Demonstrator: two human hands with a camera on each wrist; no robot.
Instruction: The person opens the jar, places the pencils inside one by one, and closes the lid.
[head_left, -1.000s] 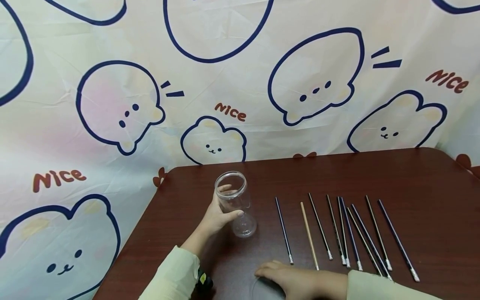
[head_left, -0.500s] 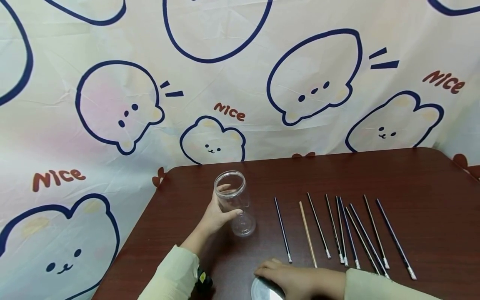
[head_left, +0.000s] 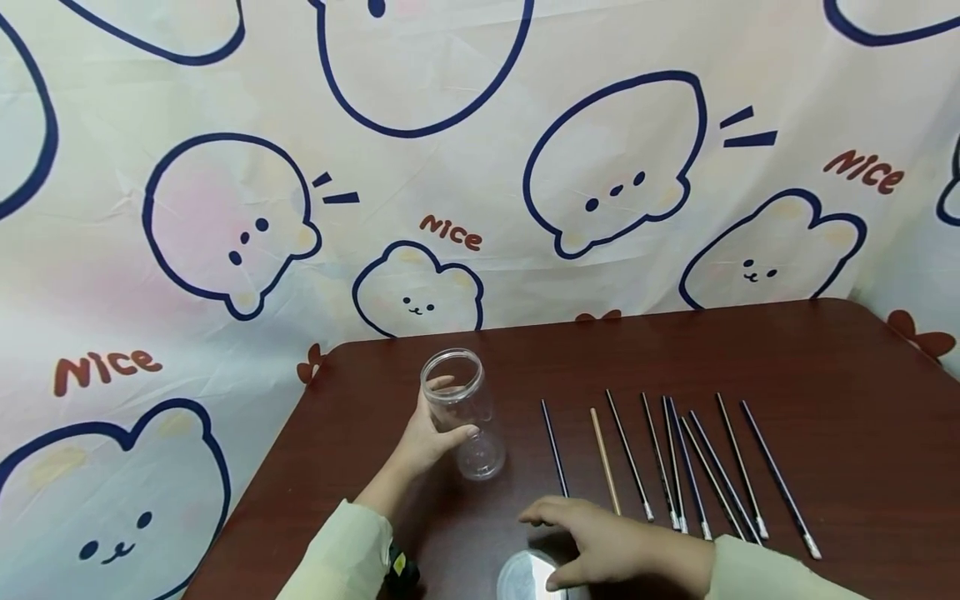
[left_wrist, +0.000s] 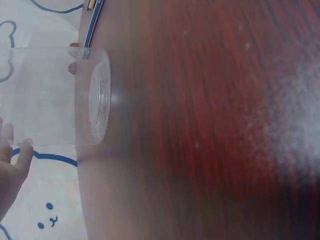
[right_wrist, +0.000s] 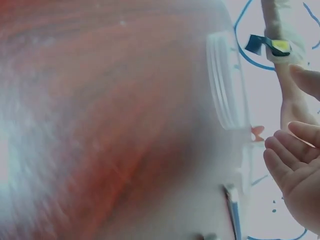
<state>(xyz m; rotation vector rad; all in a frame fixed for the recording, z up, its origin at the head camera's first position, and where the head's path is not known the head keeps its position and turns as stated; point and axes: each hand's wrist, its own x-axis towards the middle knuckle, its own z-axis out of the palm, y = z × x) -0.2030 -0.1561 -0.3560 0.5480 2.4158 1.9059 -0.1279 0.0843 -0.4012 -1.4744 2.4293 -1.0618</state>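
Head view: a clear jar (head_left: pixel 477 408) is clasped upright by the left hand (head_left: pixel 423 440) at the brown table (head_left: pixel 862 433), to the left of a loose row of pencils (head_left: pixel 688 467), while the right hand (head_left: pixel 600 535) is held, thumb and fingers parted, near a round lid (head_left: pixel 522 577) lying closer to the camera.

The word "Nice" can be read three times, in brownish-red letters on the patterned cloth (head_left: pixel 405 183) behind the surface (head_left: pixel 885 425): the middle word (head_left: pixel 451 232) sits above the far edge, nearer the far left corner, and slants down to the right; the right word (head_left: pixel 863 172) slants likewise, above the far right corner; the left word (head_left: pixel 107 372), the largest, lies well out beyond the left edge
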